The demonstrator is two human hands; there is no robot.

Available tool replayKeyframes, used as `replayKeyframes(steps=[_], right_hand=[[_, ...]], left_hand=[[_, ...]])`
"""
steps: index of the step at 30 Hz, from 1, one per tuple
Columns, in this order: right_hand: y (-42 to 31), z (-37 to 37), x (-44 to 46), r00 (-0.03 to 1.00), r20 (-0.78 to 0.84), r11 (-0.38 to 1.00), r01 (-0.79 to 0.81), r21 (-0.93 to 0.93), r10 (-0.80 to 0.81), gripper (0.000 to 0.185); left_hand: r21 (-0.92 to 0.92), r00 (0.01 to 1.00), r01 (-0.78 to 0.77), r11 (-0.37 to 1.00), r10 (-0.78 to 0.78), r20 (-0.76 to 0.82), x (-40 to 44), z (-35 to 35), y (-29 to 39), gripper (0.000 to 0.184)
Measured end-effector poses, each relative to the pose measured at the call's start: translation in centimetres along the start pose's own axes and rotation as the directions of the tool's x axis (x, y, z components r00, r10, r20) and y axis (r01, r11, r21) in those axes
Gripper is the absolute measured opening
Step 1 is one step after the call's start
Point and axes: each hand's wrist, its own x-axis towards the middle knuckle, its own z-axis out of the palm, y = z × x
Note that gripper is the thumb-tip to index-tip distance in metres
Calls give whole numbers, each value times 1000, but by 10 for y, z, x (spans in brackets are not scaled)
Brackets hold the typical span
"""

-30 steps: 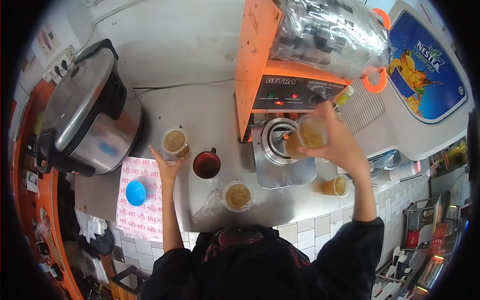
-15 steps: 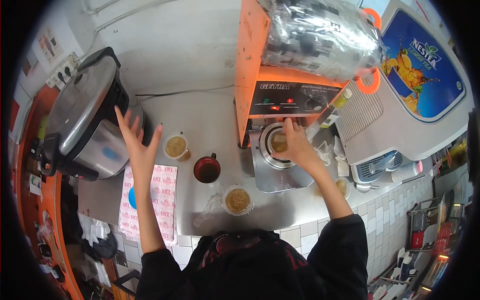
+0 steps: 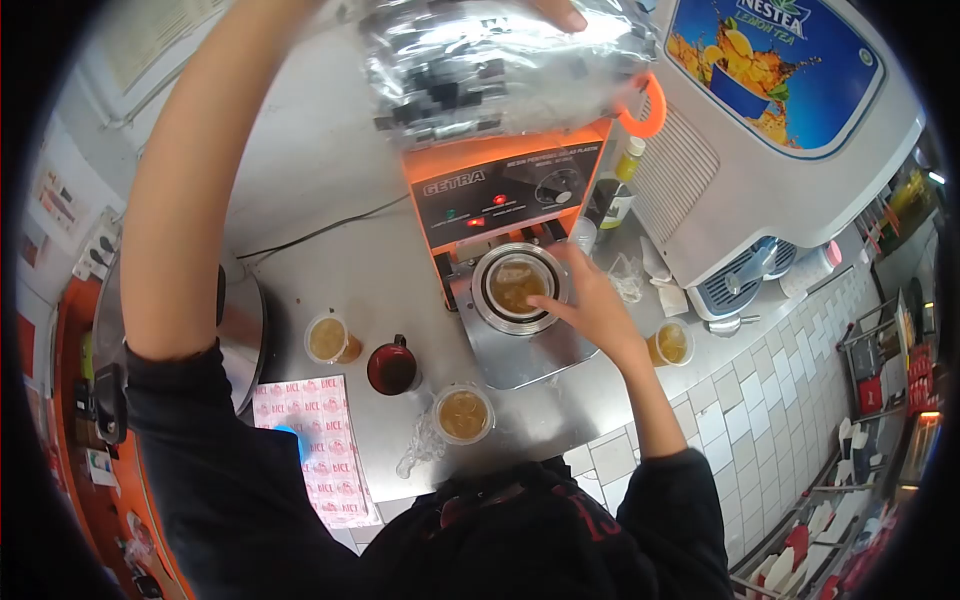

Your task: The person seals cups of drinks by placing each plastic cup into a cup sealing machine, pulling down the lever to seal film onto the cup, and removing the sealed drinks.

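Observation:
A plastic cup of brownish drink [image 3: 515, 287] sits in the round metal ring [image 3: 483, 310] of an orange cup sealing machine [image 3: 505, 190]. My right hand [image 3: 597, 305] is at the ring's right side, thumb at the cup's rim and fingers apart from it. My left arm reaches up past the top edge. Only some fingers of my left hand [image 3: 560, 12] show, on the plastic film roll [image 3: 500, 75] atop the machine; the rest is out of view.
Filled cups stand on the steel counter: one cup [image 3: 332, 339] left, one [image 3: 463, 413] in front, one [image 3: 670, 344] right. Near them are a dark red mug [image 3: 392, 367], crumpled plastic [image 3: 420, 450] and printed paper [image 3: 335, 450]. A drink dispenser [image 3: 690, 200] stands right.
My left hand has risen from beside the big pot to the film roll. My right hand has shifted from over the cup to the ring's right side. The view has moved.

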Motion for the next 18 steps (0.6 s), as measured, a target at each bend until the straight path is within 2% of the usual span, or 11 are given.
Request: replayKeyframes(steps=[2, 3, 5, 6, 7, 11, 12, 14, 15, 17, 18], right_hand=[[3, -11, -27, 994, -94, 997, -40, 64, 46, 44], [6, -15, -40, 993, -103, 996, -56, 74, 63, 44], [13, -19, -68, 968, -93, 950, -206, 234, 233, 26], [18, -20, -83, 963, -93, 944, -223, 242, 252, 26], [22, -21, -95, 937, -38, 901, -322, 292, 347, 21], [25, -6, -126, 822, 129, 718, -551, 425, 554, 17], [23, -1, -129, 822, 143, 711, -552, 437, 551, 17], [17, 3, -129, 806, 178, 681, -576, 452, 564, 17], [14, 3, -129, 794, 221, 658, -597, 459, 566, 17], [12, 5, -127, 798, 222, 654, -591, 472, 560, 20], [14, 10, -128, 807, 245, 679, -587, 441, 538, 22]], left_hand=[[-48, 963, -95, 994, 104, 249, 6, 2, 4, 118], [-88, 918, -130, 988, 153, 367, 9, 2, 6, 119], [210, 973, 33, 977, -79, 218, 0, 5, 14, 118], [148, 965, 30, 989, -67, 252, -14, 4, 34, 114], [85, 956, 32, 996, -55, 287, -28, 4, 53, 111], [266, 994, 85, 960, -63, -90, -58, 45, 86, 90], [519, 953, 102, 849, 66, -295, -57, 68, 84, 86], [689, 877, 191, 699, 194, -440, -58, 106, 90, 79], [742, 825, 263, 617, 255, -505, -59, 125, 93, 75], [666, 592, 497, 556, 343, -729, -51, 170, 82, 67], [671, 629, 470, 573, 315, -710, -55, 163, 80, 75]])
